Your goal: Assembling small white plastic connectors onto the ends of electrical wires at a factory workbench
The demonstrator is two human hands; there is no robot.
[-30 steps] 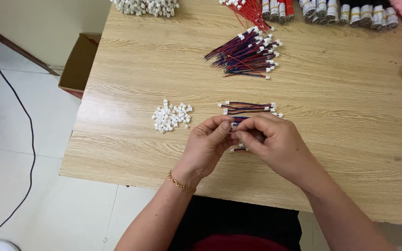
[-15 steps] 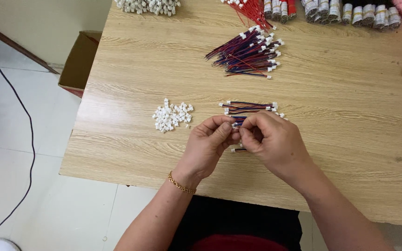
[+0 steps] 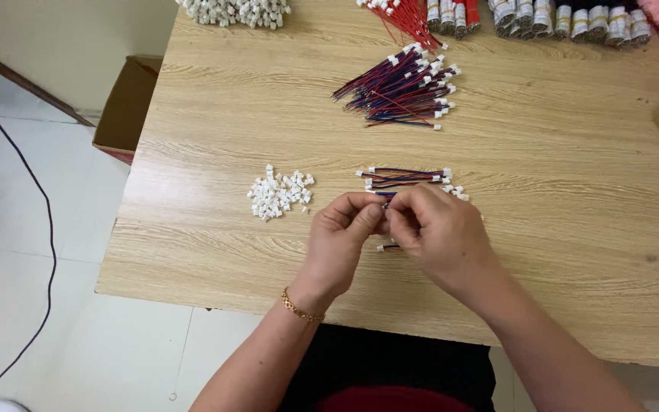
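Note:
My left hand (image 3: 341, 240) and my right hand (image 3: 440, 233) meet fingertip to fingertip above the wooden table (image 3: 558, 229), pinching a short red-and-blue wire with a white plug (image 3: 387, 246) between them. Its lower end pokes out under my fingers. Just beyond my hands lies a small bunch of the same short wires (image 3: 406, 178). A little heap of loose white plastic connectors (image 3: 280, 192) sits to the left of my left hand. A gold bracelet circles my left wrist.
A bigger pile of red-and-blue wires with white plugs (image 3: 406, 88) lies farther back. More white connectors (image 3: 234, 11), red wires (image 3: 409, 15) and wrapped wire bundles (image 3: 573, 19) line the far edge. A cardboard box (image 3: 127, 107) and a black cable (image 3: 36, 198) are on the floor at left.
Both hands stay together at the same spot with only small finger motions on the wire. The view has shifted slightly.

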